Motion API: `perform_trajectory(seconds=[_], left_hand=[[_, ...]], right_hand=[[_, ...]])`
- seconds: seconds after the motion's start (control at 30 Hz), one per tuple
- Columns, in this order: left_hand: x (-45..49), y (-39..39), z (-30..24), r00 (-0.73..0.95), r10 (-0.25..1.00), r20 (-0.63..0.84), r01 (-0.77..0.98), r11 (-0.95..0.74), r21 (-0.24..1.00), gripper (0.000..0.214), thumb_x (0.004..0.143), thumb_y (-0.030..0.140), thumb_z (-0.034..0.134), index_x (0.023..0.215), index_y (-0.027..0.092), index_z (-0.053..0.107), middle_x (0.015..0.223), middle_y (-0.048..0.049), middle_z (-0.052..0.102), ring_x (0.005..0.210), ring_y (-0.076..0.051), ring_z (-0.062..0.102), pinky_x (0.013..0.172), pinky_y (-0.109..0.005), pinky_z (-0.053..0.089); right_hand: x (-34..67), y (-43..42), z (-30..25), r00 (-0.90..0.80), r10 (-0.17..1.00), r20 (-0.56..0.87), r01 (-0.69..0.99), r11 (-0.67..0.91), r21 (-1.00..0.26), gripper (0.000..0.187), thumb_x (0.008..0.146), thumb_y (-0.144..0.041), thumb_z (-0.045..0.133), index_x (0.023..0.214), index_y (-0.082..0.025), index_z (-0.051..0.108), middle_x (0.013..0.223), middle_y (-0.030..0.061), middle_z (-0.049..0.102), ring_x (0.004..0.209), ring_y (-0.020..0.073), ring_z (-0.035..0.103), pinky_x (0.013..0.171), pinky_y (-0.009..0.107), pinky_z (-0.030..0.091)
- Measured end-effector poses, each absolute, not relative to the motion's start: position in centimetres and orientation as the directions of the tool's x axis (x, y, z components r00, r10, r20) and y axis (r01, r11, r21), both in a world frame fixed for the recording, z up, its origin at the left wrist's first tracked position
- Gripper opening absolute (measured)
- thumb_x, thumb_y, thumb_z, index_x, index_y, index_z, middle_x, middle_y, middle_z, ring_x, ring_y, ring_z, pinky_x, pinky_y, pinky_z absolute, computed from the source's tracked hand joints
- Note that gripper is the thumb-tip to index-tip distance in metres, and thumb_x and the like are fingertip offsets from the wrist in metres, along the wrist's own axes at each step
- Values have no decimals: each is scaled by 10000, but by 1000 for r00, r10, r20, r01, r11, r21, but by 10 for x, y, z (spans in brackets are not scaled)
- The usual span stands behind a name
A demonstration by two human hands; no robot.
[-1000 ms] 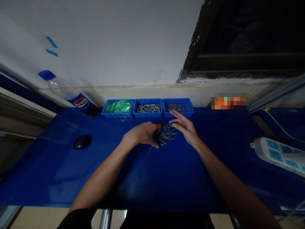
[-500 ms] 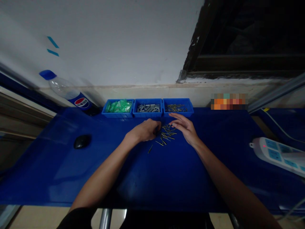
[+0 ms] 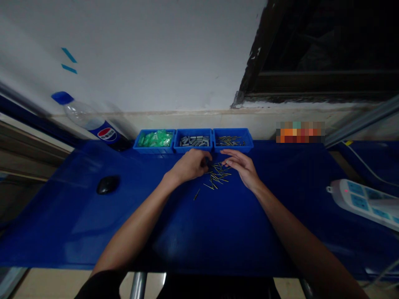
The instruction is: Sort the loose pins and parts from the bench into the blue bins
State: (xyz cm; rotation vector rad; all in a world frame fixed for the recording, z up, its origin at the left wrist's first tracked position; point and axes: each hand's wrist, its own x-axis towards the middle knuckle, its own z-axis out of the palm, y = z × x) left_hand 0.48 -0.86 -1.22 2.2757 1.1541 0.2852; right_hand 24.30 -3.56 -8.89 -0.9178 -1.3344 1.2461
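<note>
Bottle [image 3: 95,124] is set at the back left of a blue table [image 3: 187,236], with a mouse [image 3: 107,185] placed nearer. Along the wall [image 3: 171,62], one tray [image 3: 152,151] is filled with green packets [image 3: 158,139], a second tray [image 3: 193,150] with grey metal pieces [image 3: 196,143]. In front of the second, the left hand [image 3: 190,164] is held with fingers curled; whether anything is grasped cannot be told. A loose screw [image 3: 196,194] is seen nearer the front; a pile of screws [image 3: 220,178] is spread to its right. Behind, more screws are held in a third tray [image 3: 247,148]. The right hand [image 3: 245,167] is poised beside the pile, fingers loosely bent; any grip cannot be made out.
</note>
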Motion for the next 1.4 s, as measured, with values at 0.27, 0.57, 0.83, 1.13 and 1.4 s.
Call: perform_trajectory(seconds=[0.27, 0.57, 0.83, 1.13, 1.4], left_hand=[[11, -6, -16, 512, 848, 135, 419, -384, 823, 92, 851, 198, 686, 874, 142, 755, 847, -60, 782, 760, -149, 711, 743, -277, 548], [13, -5, -23, 474, 870, 137, 383, -344, 857, 105, 843, 243, 710, 850, 148, 754, 828, -61, 780, 730, -148, 706, 698, -284, 556], [15, -6, -23, 461, 875, 147, 363, -337, 869, 84, 821, 231, 715, 817, 152, 742, 830, -60, 780, 717, -143, 702, 683, -277, 553], [15, -6, -25, 514, 847, 134, 372, -361, 855, 88, 834, 238, 701, 831, 153, 726, 829, -53, 771, 725, -151, 706, 684, -273, 539], [5, -2, -15, 494, 859, 136, 594, -447, 669, 153, 928, 270, 621, 960, 153, 714, 789, -31, 731, 662, -131, 621, 651, -271, 441]], right_hand=[[241, -36, -85, -184, 972, 143, -123, 122, -985, 347, 874, -383, 804, 1199, -267, 761, 1127, 74, 810, 871, 216, 757, 847, 397, 591], [242, -38, -82, -243, 960, 142, -120, 115, -986, 265, 841, -343, 843, 1095, -271, 816, 1060, 57, 829, 901, 212, 772, 883, 388, 598], [243, -38, -81, -239, 962, 133, -96, 113, -989, 300, 816, -345, 863, 1106, -282, 822, 1091, 51, 826, 939, 222, 767, 938, 410, 585], [243, -39, -83, -218, 967, 128, -70, 116, -991, 217, 825, -352, 855, 1028, -275, 849, 1025, 52, 835, 888, 218, 766, 870, 380, 595], [244, -38, -87, -123, 979, 161, -151, 142, -978, 464, 861, -315, 818, 1318, -324, 737, 1365, 69, 733, 967, 226, 747, 874, 412, 609]])
